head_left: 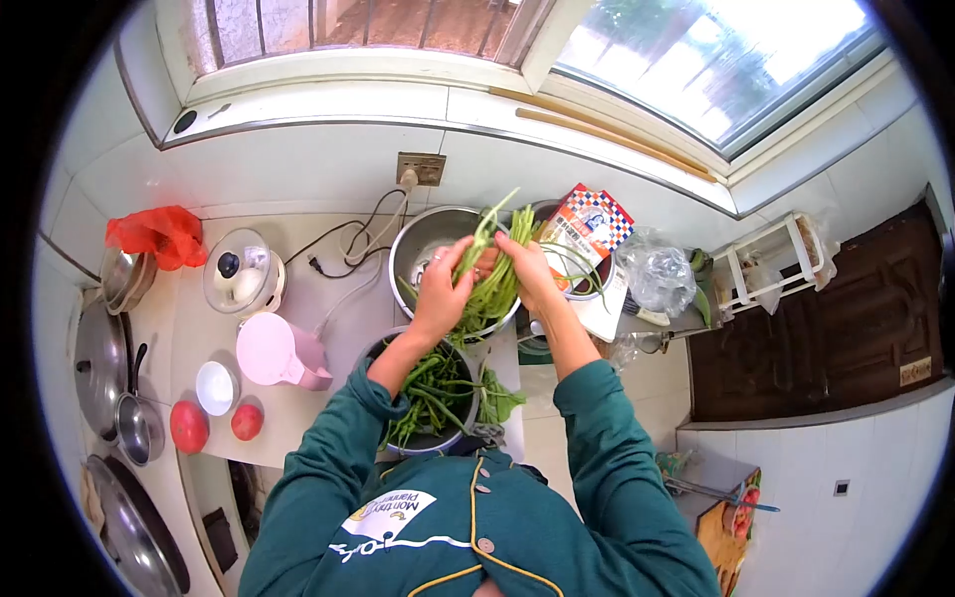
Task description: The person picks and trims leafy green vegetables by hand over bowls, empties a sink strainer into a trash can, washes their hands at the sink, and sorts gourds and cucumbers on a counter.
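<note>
Above a steel basin [406,249], both hands hold long green leafy stems [492,294]. My left hand [441,291] is closed on stems at the left side of the bunch, its fingertips near a pale stalk that points upward. My right hand [530,271] grips the thicker part of the bunch, and the leafy ends hang down into the basin. Just below my left forearm stands a dark bowl [463,430] filled with green peppers [428,393]. Some loose leaves [497,398] lie to the right of that bowl.
Left on the counter are a pink pitcher [274,350], a white bowl [216,388], two red tomatoes [189,426], a lidded glass-topped appliance [242,269] and a red plastic bag [164,237]. A printed packet [585,227] and plastic bag [659,279] sit right of the basin. Cords trail from a wall socket [422,168].
</note>
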`<state>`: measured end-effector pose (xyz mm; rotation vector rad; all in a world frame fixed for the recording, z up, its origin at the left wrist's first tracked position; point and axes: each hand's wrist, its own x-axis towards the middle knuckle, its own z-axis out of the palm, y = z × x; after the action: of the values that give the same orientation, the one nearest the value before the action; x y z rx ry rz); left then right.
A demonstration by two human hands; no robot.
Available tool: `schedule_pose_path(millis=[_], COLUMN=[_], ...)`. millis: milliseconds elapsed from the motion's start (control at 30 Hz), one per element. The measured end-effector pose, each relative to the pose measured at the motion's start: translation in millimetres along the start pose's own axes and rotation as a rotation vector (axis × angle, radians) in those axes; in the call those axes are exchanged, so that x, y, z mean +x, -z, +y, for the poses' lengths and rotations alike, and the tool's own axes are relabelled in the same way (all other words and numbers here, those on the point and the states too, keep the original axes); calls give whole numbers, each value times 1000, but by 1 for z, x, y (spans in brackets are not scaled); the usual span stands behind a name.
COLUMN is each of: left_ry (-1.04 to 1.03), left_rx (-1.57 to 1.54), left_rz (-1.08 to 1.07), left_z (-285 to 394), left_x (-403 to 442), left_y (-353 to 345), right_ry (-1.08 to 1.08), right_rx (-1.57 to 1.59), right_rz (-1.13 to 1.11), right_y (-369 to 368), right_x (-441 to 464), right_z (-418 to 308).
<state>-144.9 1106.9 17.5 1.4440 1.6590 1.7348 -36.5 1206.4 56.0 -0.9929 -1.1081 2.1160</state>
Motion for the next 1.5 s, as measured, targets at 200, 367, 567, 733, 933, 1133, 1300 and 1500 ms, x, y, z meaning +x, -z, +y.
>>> schedule_pose_path(millis=[200,367,567,733,933,1133,1300,1500], left_ry=[-95,-82,274,384,593,679,493,375], left_rx=[125,234,-180,-451,-687,-922,-670,-384], left_rz=[-63,-112,-169,-70,-139,-11,-14,-99], left_z=[19,13,17,5,12,12,28,14], left_x=[-22,-29,-22,0,8,13,35,60], left_y=[0,2,0,-4,6,7,25,22], right_ry=[100,147,160,197,249,287,114,368], right_rx=[148,79,3,-97,-175,-190,-328,-544], right_rz=[-64,-94,-135,-181,-170,-114,-138,-143], right_y=[0,-4,-10,-18,-17,-17,-21,-21], right_x=[-2,-9,-15,-14,-12,-11,-21,-1], right_z=[-6,-12,-12,-6,-4,0,-4,6])
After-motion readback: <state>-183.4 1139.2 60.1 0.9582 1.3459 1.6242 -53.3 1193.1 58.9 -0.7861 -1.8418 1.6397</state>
